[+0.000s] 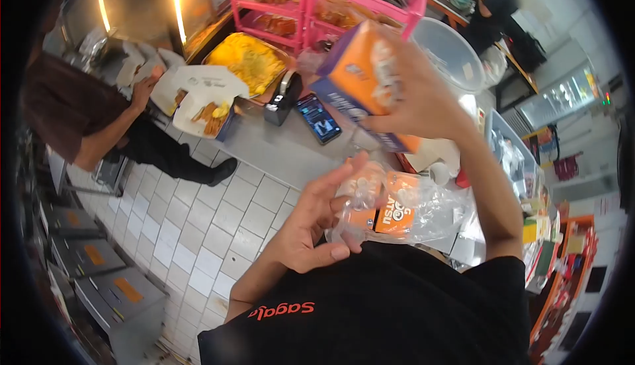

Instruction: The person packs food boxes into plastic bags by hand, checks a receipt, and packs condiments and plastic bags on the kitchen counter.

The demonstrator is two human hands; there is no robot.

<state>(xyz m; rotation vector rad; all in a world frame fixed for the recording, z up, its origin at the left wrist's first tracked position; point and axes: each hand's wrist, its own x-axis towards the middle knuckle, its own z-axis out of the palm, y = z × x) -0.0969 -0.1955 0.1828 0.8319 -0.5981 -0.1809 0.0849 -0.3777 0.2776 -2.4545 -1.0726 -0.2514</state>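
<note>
Cardboard box [350,81], orange and purple, looks already folded into shape; the right hand [426,90] grasps it at upper centre, outside the clear plastic bag [433,216]. The left hand [307,223] curls beside the bag, pinch unclear. Left of centre, a food carton [208,77] stands unclosed.

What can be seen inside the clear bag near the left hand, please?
Orange packaging with white lettering shows through the bag. What lies beneath it is covered, so the full contents cannot be told.
</note>
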